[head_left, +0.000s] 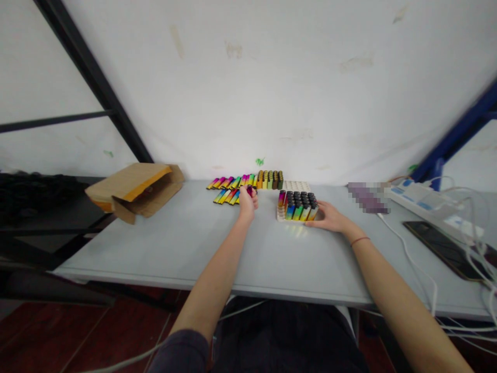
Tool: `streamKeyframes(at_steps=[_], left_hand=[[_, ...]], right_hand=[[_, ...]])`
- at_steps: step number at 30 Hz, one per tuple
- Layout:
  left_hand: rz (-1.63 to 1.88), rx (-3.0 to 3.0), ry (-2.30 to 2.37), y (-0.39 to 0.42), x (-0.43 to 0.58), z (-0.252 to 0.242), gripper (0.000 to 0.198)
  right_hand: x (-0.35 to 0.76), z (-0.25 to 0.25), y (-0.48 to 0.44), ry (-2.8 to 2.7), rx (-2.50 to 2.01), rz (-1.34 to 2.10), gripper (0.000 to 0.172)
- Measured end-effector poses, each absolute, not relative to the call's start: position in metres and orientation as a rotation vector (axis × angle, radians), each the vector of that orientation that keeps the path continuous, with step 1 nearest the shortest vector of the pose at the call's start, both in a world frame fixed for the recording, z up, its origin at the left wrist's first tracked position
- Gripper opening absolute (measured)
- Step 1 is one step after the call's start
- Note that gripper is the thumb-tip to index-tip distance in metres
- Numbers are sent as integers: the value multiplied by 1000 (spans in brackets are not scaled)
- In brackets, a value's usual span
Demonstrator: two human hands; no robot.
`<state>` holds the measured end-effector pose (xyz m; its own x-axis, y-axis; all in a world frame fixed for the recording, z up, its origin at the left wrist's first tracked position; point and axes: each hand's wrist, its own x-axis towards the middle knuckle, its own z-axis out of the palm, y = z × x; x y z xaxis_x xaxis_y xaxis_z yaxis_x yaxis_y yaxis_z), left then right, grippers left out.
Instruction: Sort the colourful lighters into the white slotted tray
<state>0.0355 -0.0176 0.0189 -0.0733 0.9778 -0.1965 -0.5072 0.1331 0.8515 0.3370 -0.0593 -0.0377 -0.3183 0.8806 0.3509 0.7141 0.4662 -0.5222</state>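
Note:
My left hand [247,204] is shut on a magenta-topped disposable lighter [249,191], near the rows of lighters lying on the table. These lying lighters [229,189] have rainbow-gradient bodies and lean side by side in two groups. My right hand [324,216] rests with its fingers against the right side of a white holder [280,213]. The holder carries several upright gradient lighters [298,206] with black tops. Behind it stands a row of upright yellow-to-brown lighters [269,180], beside a white tray [296,186] whose holes look unfilled.
An open cardboard box [135,189] lies at the table's left end. At the right are a blurred purple object [367,198], a white power strip [423,202], a dark phone [442,248] and tangled white cables. A white wall backs the grey table [155,248].

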Motion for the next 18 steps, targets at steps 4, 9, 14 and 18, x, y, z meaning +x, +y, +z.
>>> streamKeyframes(at_steps=[4, 9, 14, 18], left_hand=[[1378, 609, 958, -19, 37, 20, 50], [1365, 595, 928, -23, 38, 18, 55], [1331, 597, 922, -26, 37, 20, 53], [1339, 586, 924, -26, 36, 24, 49]], right_hand=[[335, -30, -62, -2136, -1277, 419, 67], [335, -25, -66, -2123, -1254, 484, 64], [335, -27, -66, -2123, -1255, 505, 66], [335, -28, -65, -2125, -1270, 509, 65]])
